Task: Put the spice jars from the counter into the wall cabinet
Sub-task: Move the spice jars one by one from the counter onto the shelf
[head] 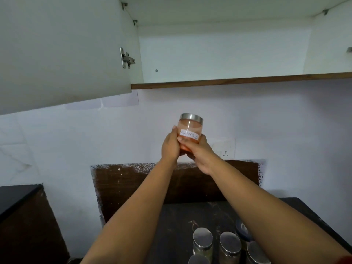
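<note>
A glass spice jar (190, 128) with a steel lid, a white handwritten label and red powder inside is held up in front of the wall, below the wall cabinet (224, 54). My left hand (170, 145) wraps its left side and my right hand (200, 151) cups its bottom and right side. The cabinet stands open, its white inside bare, with a brown front edge (238, 80) along the bottom shelf. Several more steel-lidded jars (226, 246) stand on the dark counter (182, 221) at the bottom, partly behind my right forearm.
The cabinet's left door (61, 54) hangs open at the upper left, with a hinge (127, 58). A wall socket (225, 149) sits just right of my hands. A brown backboard (133, 185) stands behind the counter. A dark cabinet (21, 216) is at the lower left.
</note>
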`<move>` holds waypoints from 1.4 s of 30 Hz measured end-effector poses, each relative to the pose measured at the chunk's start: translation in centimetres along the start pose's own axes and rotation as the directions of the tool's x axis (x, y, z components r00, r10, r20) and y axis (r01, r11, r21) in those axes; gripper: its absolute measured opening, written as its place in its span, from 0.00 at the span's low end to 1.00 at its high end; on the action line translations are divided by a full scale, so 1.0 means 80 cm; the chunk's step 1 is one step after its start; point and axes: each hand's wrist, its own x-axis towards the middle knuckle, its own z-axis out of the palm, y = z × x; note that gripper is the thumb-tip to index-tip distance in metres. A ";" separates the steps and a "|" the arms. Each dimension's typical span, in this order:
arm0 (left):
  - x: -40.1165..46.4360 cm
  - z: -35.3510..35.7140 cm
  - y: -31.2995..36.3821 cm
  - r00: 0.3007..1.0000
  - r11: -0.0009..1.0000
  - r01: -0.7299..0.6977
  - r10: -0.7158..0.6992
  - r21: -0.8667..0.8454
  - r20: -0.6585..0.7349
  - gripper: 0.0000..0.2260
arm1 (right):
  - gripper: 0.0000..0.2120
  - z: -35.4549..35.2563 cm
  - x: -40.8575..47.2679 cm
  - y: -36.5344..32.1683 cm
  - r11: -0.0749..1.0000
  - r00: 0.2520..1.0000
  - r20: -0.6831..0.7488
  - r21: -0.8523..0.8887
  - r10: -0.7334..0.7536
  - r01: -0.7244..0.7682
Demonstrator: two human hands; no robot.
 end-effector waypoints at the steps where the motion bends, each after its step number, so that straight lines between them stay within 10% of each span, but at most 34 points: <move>1: 0.009 -0.003 0.017 1.000 1.000 -0.026 0.026 0.011 0.002 0.24 | 0.33 0.008 0.007 -0.013 0.998 0.999 -0.016 -0.032 -0.045 0.045; 9: 0.075 -0.021 0.174 0.947 0.944 -0.321 0.321 -0.070 -0.022 0.23 | 0.45 0.071 0.079 -0.152 0.915 0.915 0.043 -0.009 -0.402 0.402; 15: 0.154 -0.046 0.240 0.871 0.851 -0.446 0.484 0.279 -0.085 0.23 | 0.44 0.101 0.159 -0.221 0.798 0.877 0.101 -0.376 -0.469 0.470; 20: 0.233 -0.087 0.201 0.909 0.395 -0.301 0.394 0.868 0.136 0.21 | 0.42 0.093 0.232 -0.224 0.503 0.877 0.060 -0.799 -0.477 0.328; 23: 0.245 -0.095 0.168 0.787 0.088 -0.232 0.602 0.969 0.134 0.18 | 0.44 0.100 0.273 -0.228 0.445 0.901 -0.001 -0.870 -0.435 0.213; 28: 0.249 -0.093 0.149 0.587 0.062 -0.329 0.795 0.942 0.153 0.14 | 0.45 0.142 0.324 -0.230 0.416 0.955 -0.036 -0.904 -0.295 0.094; 38: 0.259 -0.096 0.145 0.556 0.078 -0.380 0.816 0.922 0.160 0.15 | 0.17 0.194 0.378 -0.215 0.410 0.985 0.136 -0.896 -0.107 0.168; 42: 0.257 -0.096 0.147 0.548 0.067 -0.366 0.821 0.928 0.157 0.15 | 0.11 0.198 0.370 -0.206 0.624 0.993 0.094 -0.773 -0.066 0.115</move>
